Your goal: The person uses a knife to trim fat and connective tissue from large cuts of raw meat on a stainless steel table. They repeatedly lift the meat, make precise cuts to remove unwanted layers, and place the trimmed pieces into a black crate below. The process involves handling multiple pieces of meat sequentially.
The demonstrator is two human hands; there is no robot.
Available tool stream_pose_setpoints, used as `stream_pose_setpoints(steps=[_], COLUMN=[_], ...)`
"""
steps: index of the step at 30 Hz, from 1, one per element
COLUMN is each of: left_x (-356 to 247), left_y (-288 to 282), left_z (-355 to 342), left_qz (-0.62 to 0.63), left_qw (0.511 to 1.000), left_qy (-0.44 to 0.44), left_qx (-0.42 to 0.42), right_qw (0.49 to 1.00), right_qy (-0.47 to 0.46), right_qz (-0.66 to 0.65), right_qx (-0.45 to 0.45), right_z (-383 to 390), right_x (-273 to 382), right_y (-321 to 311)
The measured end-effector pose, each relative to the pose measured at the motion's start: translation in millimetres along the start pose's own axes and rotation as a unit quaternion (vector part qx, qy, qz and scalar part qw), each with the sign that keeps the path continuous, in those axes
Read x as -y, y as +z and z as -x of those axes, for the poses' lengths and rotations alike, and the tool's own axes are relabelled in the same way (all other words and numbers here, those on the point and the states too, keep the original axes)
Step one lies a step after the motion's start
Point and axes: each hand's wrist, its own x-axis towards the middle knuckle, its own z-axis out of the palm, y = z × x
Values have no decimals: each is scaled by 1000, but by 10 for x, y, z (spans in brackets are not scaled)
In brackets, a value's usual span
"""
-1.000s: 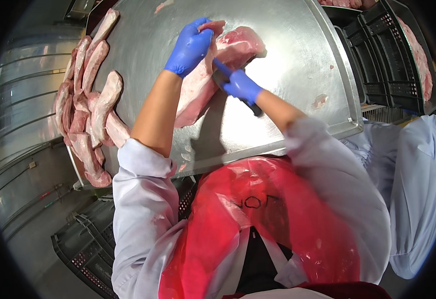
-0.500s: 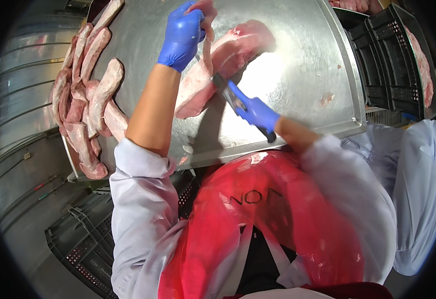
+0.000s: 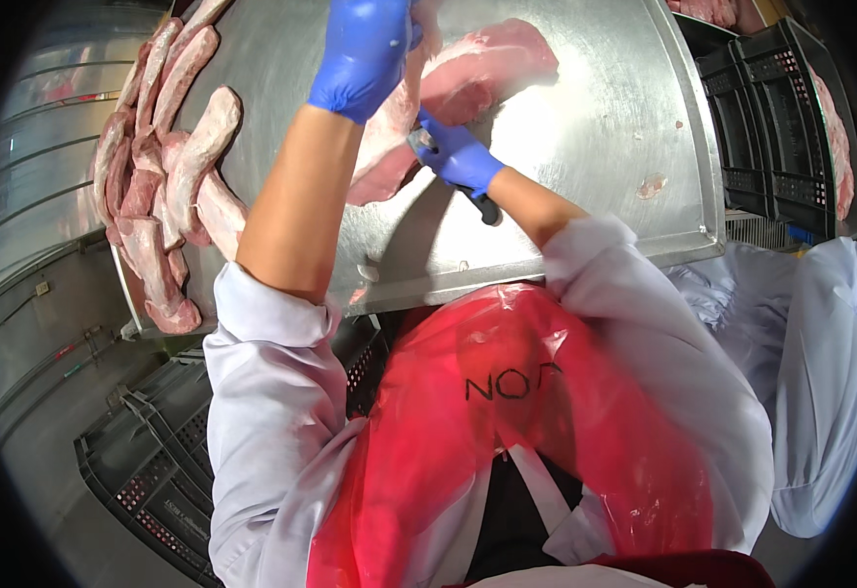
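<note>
A long slab of pink raw meat [image 3: 492, 69] lies on the metal table. My left hand [image 3: 362, 61], in a blue glove, is closed on a pale strip of meat [image 3: 428, 24] and lifts it above the slab at the top edge of the view. My right hand [image 3: 456, 157], also blue-gloved, is wrapped round a knife [image 3: 487, 209] against the slab's near side. The knife's black handle end pokes out below that hand. Most of its blade is hidden by the hand and the meat.
Several long trimmed meat pieces [image 3: 144, 196] are piled along the table's left edge. The metal table [image 3: 585, 211] has a raised rim. Black crates [image 3: 776, 118] holding meat stand at right; another dark crate [image 3: 154, 461] is at lower left. A person's white sleeve [image 3: 820, 392] shows at right.
My left hand has pulled the strip of meat up and further away. My right hand has moved up and left with the knife, closer in against the slab.
</note>
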Motion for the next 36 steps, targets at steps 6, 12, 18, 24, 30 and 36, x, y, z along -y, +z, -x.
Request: stream_pose_setpoints(steps=[6,12,18,24,30,36], left_x=[-96,-207,-434,-725,-1079,-1330], left_y=[-272,-396,-314,-580,-604,-483], left_z=[-56,16,209,185,232,251], left_qz=[43,141,95,306,109,223], left_qw=[999,989,994,950,974,916], left_qy=[-24,42,57,26,170,179], left_qx=[-1,17,16,50,103,280], right_qw=[999,992,989,994,992,975], right_qy=[-33,89,129,-80,70,-65], right_qz=[6,-9,-4,34,-82,-212], right_qx=[13,92,69,-68,63,-7], right_z=[818,258,-105,408,-288,-420], right_x=[-37,266,290,383,597,573], right_y=[249,404,599,1060,963,1120])
